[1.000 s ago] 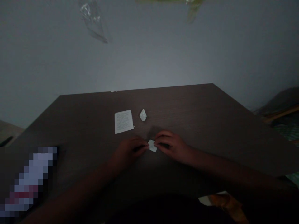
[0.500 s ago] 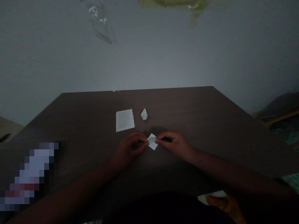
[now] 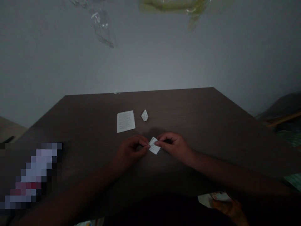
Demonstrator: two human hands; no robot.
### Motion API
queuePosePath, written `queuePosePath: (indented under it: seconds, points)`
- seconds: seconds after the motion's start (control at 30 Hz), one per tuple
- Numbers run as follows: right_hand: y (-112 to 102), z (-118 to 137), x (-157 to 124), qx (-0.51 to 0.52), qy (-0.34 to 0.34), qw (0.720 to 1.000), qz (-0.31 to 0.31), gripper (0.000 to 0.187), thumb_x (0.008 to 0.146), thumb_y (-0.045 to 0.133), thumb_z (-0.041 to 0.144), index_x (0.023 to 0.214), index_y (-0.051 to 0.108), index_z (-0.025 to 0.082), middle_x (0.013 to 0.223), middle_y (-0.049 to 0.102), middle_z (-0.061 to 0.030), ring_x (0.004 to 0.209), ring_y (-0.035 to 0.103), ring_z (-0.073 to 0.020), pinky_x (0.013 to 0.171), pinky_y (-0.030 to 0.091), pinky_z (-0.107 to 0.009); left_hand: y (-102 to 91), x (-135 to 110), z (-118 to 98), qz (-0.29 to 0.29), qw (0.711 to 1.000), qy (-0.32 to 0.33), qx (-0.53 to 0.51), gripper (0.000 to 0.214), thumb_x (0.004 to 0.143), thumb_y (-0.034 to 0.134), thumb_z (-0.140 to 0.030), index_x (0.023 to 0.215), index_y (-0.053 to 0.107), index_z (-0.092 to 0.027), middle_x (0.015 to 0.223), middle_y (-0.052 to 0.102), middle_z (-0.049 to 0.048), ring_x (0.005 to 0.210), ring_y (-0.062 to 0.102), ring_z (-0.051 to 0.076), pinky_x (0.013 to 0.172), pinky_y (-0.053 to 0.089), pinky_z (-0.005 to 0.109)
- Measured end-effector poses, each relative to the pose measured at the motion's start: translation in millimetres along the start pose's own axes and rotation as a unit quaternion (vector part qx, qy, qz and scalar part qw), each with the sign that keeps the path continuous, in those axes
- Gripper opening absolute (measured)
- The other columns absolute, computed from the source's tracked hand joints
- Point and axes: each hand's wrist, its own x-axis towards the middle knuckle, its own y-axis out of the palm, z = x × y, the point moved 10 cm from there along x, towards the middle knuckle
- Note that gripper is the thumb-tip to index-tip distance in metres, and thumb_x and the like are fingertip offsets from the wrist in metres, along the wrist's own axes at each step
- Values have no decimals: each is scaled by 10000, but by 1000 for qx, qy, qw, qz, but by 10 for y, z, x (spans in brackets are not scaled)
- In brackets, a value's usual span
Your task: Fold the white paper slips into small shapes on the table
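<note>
A small folded piece of white paper point(image 3: 154, 146) is held just above the dark wooden table point(image 3: 211, 125), between both hands. My left hand point(image 3: 130, 151) pinches its left edge with thumb and fingertips. My right hand point(image 3: 172, 145) pinches its right edge the same way. Farther back on the table lie a flat square sheet of printed white paper point(image 3: 126, 121) and a small folded white paper shape point(image 3: 145, 115).
A blurred-out object point(image 3: 33, 175) lies at the table's near left. The table's back edge meets a pale wall with clear plastic point(image 3: 101, 25) stuck on it. Some paper point(image 3: 215, 198) sits below the table's near edge at the right.
The small paper has been lifted and turned between my fingertips, showing more of its face. Both hands have stayed in the same spot.
</note>
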Motion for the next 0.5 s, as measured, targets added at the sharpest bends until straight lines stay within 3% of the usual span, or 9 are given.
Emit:
queuePosePath:
  seconds: [0.2, 0.5]
  points:
    - [14, -29, -44, 22, 17, 999, -20, 403, 896, 964, 552, 844, 698, 254, 867, 771, -19, 832, 732, -207, 781, 615, -371, 29, -37, 31, -2, 999, -36, -33, 195, 912, 844, -330, 784, 725, -243, 975, 845, 63, 901, 785, 238, 872, 628, 391]
    - [68, 16, -75, 57, 22, 998, -17, 490, 868, 991, 609, 833, 651, 259, 846, 767, -10, 801, 739, -202, 742, 627, -355, 70, -83, 64, -1, 993, -100, -56, 229, 882, 850, -399, 778, 710, -252, 954, 837, 68, 905, 777, 273, 836, 638, 396]
